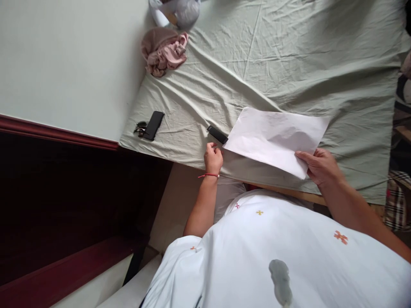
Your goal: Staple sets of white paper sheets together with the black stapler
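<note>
A white sheet of paper (pixel 272 137) lies on the pale green bed sheet (pixel 289 64). My right hand (pixel 319 166) pinches its near right corner between thumb and fingers. My left hand (pixel 213 158), with a red thread at the wrist, rests on the sheet at the bed's near edge, its fingers curled; I cannot tell if it holds anything. A small black rectangular object (pixel 217 134) lies just beyond it, touching the paper's left corner.
A black phone (pixel 154 125) with a dark bunch of keys (pixel 140 128) beside it lies at the bed's left corner. Pink crumpled cloth (pixel 164 51) and a grey bundle (pixel 186 12) sit far left by the wall. Plaid fabric (pixel 396 201) shows at right.
</note>
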Tool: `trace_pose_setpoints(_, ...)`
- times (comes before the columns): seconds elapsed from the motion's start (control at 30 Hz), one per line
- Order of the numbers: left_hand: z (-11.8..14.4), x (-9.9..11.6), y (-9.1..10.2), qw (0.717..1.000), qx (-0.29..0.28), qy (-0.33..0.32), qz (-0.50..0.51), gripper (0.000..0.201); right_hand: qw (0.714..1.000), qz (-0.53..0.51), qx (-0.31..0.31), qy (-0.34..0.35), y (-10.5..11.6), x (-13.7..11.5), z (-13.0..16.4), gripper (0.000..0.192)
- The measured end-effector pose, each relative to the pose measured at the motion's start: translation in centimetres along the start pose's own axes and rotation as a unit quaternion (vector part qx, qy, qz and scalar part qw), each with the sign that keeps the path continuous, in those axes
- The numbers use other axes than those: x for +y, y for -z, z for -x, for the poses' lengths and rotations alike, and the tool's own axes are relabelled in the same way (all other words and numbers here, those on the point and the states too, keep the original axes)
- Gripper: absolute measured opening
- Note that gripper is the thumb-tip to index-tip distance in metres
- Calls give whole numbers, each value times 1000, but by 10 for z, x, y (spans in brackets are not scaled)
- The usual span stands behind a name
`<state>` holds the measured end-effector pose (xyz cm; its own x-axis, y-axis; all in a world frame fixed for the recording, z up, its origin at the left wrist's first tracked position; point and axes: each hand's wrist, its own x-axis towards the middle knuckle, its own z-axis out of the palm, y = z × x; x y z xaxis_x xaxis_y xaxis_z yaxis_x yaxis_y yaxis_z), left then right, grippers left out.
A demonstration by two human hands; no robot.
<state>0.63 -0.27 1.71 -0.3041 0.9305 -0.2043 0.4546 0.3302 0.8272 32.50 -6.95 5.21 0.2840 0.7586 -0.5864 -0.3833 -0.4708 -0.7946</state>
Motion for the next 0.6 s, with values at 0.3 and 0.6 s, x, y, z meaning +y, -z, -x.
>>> trace_pose_setpoints(0.3,8,3,7,950,55,-277,-133,61,1000,-24,-2,17,2,15,-6,24)
trace_pose_setpoints(0.6,12,9,5,961,9,-228,-159,69,999,-43,13,10,-4,14,-5,25)
